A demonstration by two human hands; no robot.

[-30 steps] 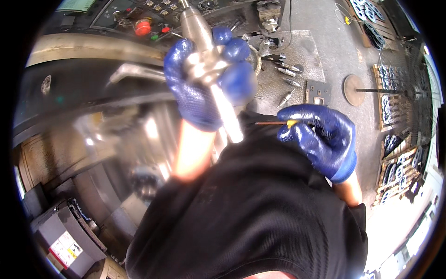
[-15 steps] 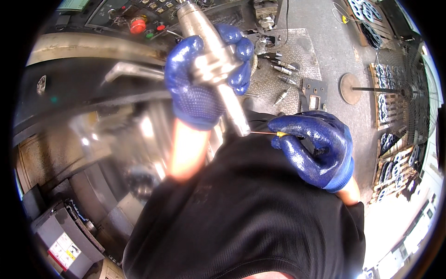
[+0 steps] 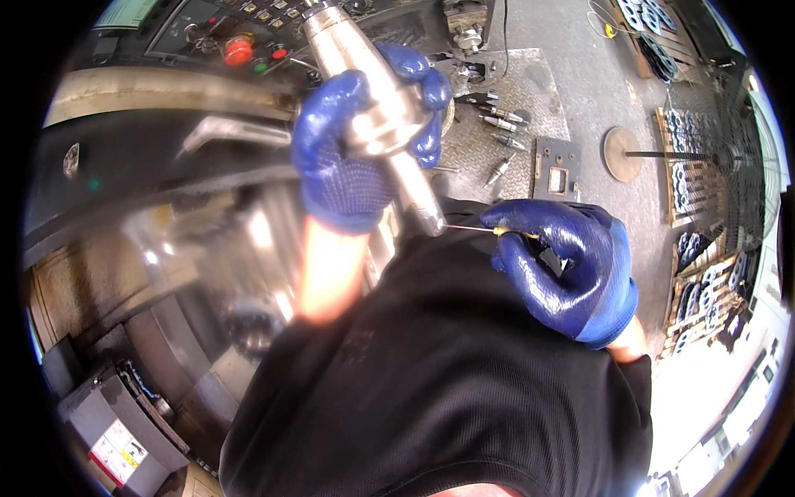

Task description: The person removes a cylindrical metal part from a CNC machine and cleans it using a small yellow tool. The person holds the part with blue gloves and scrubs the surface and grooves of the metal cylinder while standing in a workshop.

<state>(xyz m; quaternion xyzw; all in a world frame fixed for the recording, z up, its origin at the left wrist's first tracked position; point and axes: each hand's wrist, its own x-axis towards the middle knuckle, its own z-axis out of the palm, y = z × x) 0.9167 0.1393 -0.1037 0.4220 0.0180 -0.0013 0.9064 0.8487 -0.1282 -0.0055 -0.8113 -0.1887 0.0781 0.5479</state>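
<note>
Grey floor (image 3: pixel 588 83) and tread plate (image 3: pixel 540 87) lie beyond the steel toolholder (image 3: pixel 385 124).

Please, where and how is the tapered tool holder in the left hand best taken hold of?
Probably grip the tool holder at its wide middle collar, palm from below and fingers curled around the side, as the left hand does. The collar may give a ledge against slipping, while the tapered upper end looks smooth.
</note>
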